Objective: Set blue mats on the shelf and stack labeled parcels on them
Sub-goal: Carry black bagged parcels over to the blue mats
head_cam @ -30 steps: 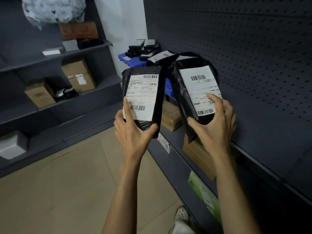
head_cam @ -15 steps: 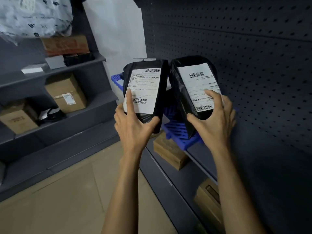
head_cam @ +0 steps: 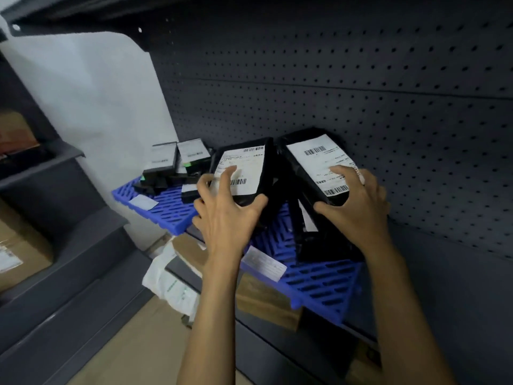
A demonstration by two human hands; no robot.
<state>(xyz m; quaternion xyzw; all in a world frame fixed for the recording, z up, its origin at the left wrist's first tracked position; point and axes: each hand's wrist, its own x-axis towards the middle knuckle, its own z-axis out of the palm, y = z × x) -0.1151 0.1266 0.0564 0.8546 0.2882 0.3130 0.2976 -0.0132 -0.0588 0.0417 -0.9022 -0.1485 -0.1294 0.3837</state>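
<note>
Gripping the left parcel [head_cam: 241, 173] and right parcel [head_cam: 316, 162] at their lower ends with curled fingers [head_cam: 229, 173], the left hand [head_cam: 224, 218] and right hand [head_cam: 358, 209] hold both tilted over the blue mat [head_cam: 319, 284] on the shelf [head_cam: 444, 287]. Released unevenly, they may slide off the black bag [head_cam: 327, 245] beneath.

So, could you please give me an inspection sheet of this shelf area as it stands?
Surface: dark grey shelf carrying two blue mats, near mat and far mat.
Job's things: left parcel and right parcel, black, labels up, tilted over the near mat; a third black parcel lies under the right one.
Clutter: small dark boxes and a white slip on the far mat; white bag below.
Grippers: left hand grips the left parcel; right hand grips the right parcel.
Cables: nothing seen.
Surroundings: pegboard back panel, cardboard boxes on the lower shelf, tan floor.
</note>
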